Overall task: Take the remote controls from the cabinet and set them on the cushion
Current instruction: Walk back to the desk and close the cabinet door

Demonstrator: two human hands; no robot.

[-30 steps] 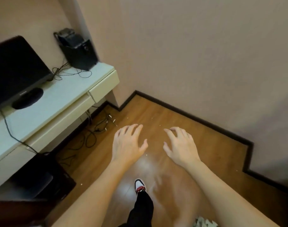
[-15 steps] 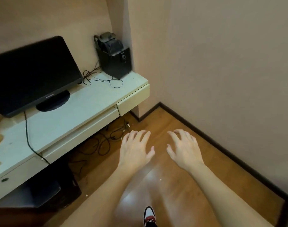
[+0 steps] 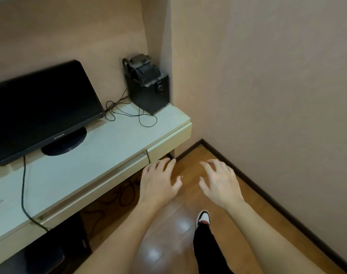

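Observation:
My left hand [image 3: 158, 180] hovers palm down with fingers spread, its fingertips just below the small right-hand drawer [image 3: 169, 142] of the white cabinet [image 3: 73, 171]. My right hand [image 3: 218, 182] floats beside it over the wooden floor, also spread and holding nothing. The cabinet's long drawer [image 3: 101, 186] looks shut. No remote control and no cushion show in the head view.
A black monitor [image 3: 40, 107] stands on the cabinet top, with a black speaker box [image 3: 149, 91] and loose cables [image 3: 129, 113] at the back right corner. Cables and a dark box lie under the cabinet. A wall runs along the right. My shoe [image 3: 204, 217] is on the floor.
The view has swung toward the cabinet, which now fills more of the left side. Both hands have stayed spread and empty, ending closer to the small drawer.

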